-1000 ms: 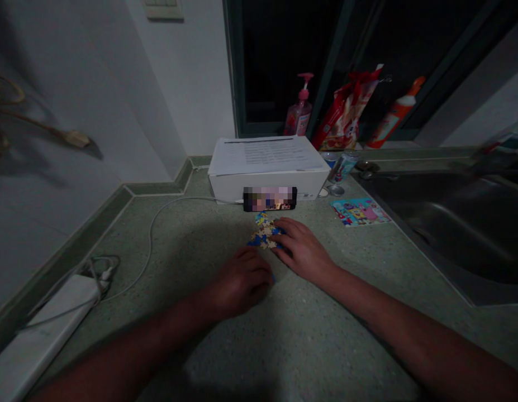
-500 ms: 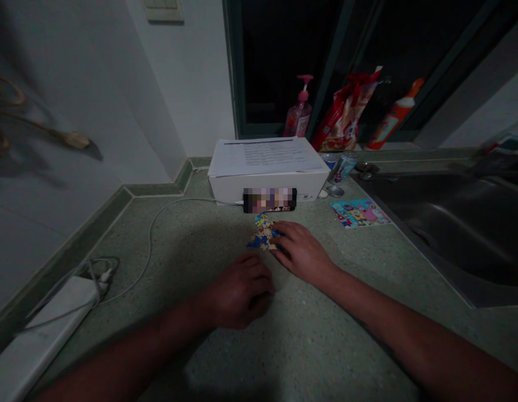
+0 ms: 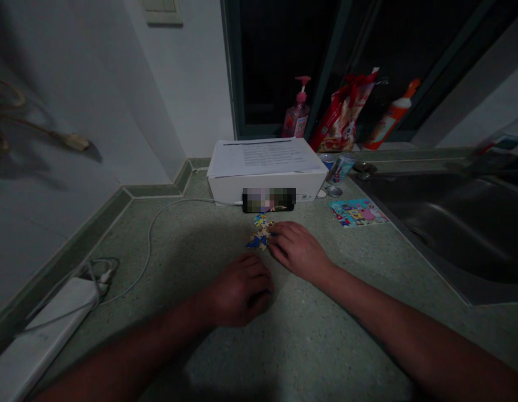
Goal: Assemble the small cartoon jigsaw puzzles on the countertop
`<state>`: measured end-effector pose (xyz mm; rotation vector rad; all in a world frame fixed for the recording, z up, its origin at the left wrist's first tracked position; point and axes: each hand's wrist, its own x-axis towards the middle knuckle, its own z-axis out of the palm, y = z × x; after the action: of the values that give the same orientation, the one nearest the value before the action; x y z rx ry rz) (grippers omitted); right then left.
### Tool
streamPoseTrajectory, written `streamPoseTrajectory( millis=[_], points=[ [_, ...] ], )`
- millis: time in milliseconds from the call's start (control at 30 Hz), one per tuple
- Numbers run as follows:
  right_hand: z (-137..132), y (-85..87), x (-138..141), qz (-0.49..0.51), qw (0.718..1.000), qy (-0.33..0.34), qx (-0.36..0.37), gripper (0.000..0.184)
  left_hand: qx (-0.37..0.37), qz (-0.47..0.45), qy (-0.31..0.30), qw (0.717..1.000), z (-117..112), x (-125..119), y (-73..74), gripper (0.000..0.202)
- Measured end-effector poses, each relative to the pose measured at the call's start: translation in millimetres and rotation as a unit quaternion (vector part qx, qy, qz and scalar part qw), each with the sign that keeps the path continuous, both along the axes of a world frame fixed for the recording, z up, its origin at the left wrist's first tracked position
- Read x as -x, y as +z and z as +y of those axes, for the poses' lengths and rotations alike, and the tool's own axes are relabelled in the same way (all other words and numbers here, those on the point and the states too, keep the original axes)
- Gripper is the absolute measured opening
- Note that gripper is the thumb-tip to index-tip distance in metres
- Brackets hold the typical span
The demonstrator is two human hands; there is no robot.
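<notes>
A small heap of jigsaw puzzle pieces (image 3: 261, 239), some blue, some yellow and some plain tan, lies on the green speckled countertop (image 3: 326, 346). My right hand (image 3: 298, 248) reaches in from the right, palm down, its bent fingers a little apart and their tips at the heap's right side. Just in front of the pieces my left hand (image 3: 244, 290) rests with its fingers curled toward the thumb. A tiny dark spot shows by its fingertips, too small to name. Behind the heap, a phone (image 3: 267, 209) leans against a white box (image 3: 225, 187).
Printed paper (image 3: 267, 156) covers the box. A colourful cartoon card (image 3: 358, 213) lies right of my hands, near a can (image 3: 342, 168) and the steel sink (image 3: 472, 229). A white cable (image 3: 150, 234) runs from the phone toward a power strip (image 3: 57, 318) at left.
My right hand's fingers have shifted slightly left over the pieces and now sit closer together. My left hand stays almost in place, and a dark spot now shows by its fingertips.
</notes>
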<state>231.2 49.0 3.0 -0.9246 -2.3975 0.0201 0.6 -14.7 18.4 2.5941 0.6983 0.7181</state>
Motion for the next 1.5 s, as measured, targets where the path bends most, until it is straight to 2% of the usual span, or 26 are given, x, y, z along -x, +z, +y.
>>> streamPoseTrajectory(
  millis=[167, 367, 500, 700, 933, 1200, 1500],
  points=[
    [-4, 0.9, -1, 0.057, 0.998, 0.001, 0.008, 0.013, -0.023, -0.029, 0.054, 0.998, 3, 1, -9.6, 0.014],
    [-18, -0.7, 3, 0.128, 0.991, 0.026, 0.041, 0.01, -0.047, -0.089, 0.196, 0.975, 8, 6, -19.6, 0.036],
    [-24, -2.3, 8, 0.137, 0.987, 0.023, 0.077, 0.009, -0.048, -0.081, 0.184, 0.978, 11, 7, -22.1, 0.038],
    [-24, -6.0, 10, 0.133, 0.985, 0.014, 0.108, 0.009, -0.045, -0.073, 0.181, 0.98, 14, 6, -22.6, 0.027],
    [-24, -6.2, 11, 0.144, 0.983, 0.021, 0.113, 0.009, -0.035, -0.093, 0.184, 0.978, 18, 5, -22.8, 0.018],
    [-26, -3.4, 11, 0.151, 0.982, 0.033, 0.112, 0.008, -0.009, -0.12, 0.192, 0.974, 15, 4, -21.4, 0.019],
    [-26, -4.6, 12, 0.178, 0.973, 0.024, 0.144, 0.007, 0.009, -0.149, 0.204, 0.968, 17, 4, -22.2, 0.018]
  ],
)
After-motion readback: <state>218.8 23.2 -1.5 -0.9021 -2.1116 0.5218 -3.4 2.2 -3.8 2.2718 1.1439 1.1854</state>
